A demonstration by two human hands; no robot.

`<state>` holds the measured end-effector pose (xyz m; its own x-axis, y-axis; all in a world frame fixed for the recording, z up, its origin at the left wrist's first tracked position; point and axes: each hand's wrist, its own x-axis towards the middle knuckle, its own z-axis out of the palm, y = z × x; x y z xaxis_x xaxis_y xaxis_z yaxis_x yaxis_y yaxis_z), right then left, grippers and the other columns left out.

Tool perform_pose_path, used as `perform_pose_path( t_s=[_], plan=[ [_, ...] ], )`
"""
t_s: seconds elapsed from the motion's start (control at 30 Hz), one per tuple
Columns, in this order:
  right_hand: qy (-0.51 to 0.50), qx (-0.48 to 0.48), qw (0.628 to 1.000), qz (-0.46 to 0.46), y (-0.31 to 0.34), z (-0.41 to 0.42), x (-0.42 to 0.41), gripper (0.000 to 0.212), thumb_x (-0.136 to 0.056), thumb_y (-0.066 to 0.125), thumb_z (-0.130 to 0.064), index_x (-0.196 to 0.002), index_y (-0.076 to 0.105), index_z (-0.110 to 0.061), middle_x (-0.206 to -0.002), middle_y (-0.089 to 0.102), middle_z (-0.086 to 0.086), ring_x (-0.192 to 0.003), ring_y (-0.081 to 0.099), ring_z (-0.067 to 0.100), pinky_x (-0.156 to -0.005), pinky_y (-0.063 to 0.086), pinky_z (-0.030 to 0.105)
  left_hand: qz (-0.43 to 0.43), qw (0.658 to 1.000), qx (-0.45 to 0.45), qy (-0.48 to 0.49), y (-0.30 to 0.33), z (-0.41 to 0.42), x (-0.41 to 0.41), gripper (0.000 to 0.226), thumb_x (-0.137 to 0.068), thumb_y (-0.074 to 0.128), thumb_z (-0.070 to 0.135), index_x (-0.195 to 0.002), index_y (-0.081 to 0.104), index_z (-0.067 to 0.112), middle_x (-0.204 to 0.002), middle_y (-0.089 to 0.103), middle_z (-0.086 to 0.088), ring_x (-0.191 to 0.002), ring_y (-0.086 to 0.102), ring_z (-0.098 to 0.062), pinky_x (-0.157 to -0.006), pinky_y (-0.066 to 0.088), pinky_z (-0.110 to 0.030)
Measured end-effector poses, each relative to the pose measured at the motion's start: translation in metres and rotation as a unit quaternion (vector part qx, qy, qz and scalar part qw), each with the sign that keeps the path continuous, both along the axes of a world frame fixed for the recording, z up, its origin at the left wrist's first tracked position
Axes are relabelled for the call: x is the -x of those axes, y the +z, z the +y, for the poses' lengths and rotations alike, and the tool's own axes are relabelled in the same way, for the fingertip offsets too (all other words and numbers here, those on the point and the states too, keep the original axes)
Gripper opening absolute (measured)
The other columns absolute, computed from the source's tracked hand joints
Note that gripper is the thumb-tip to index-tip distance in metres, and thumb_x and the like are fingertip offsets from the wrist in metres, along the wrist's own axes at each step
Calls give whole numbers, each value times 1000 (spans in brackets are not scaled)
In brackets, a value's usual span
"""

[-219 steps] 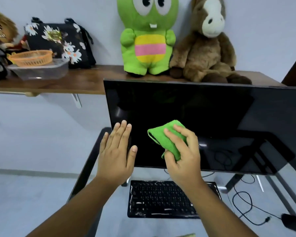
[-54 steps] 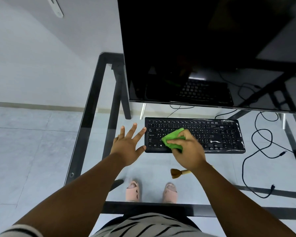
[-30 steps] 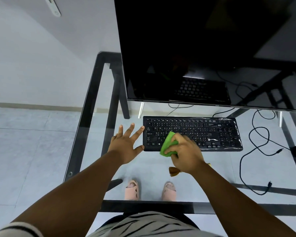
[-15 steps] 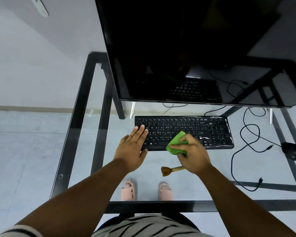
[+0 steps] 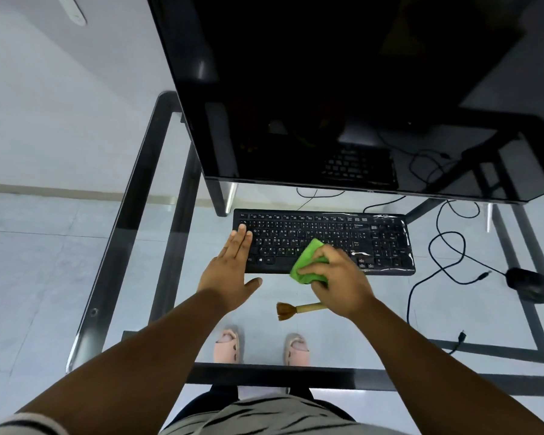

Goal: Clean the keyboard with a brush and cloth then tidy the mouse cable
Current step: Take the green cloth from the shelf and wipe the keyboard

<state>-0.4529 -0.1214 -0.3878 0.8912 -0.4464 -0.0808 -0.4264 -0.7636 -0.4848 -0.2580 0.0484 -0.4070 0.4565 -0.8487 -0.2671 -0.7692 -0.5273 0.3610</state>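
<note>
A black keyboard (image 5: 343, 237) lies on the glass desk under the monitor. My right hand (image 5: 339, 282) grips a green cloth (image 5: 307, 263) and presses it on the keyboard's front edge near the middle. My left hand (image 5: 233, 268) lies flat with fingers together on the keyboard's left end. A small brush (image 5: 296, 309) with a wooden handle rests on the glass just in front of the keyboard, partly under my right hand. The black mouse (image 5: 526, 282) sits at the far right, and its loose cable (image 5: 446, 255) loops across the glass.
A big dark monitor (image 5: 343, 89) hangs over the back of the glass desk (image 5: 139, 277), which has a black frame. Through the glass I see my feet in pink slippers (image 5: 226, 345) on the tiled floor. A second cable end (image 5: 460, 335) lies at the right front.
My right hand slid the cloth from the keys toward the keyboard's front edge. My left hand stays flat on the keyboard's left end. The view shifted a little.
</note>
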Motion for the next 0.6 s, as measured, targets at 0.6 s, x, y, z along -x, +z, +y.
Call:
perform_pose_path(
  t_s=[0.6],
  plan=[
    [111,70,991,26,0,7,-31,38,-76,65,-19,-104,72,-44,-109,55,-6,-96,51,21,-77,49,38,15,1000,-3,7,-3,16,-8,118,-74,60,72,-151,-18,27,-155,-29,13,-147,18,-15,-113,28,-36]
  ],
)
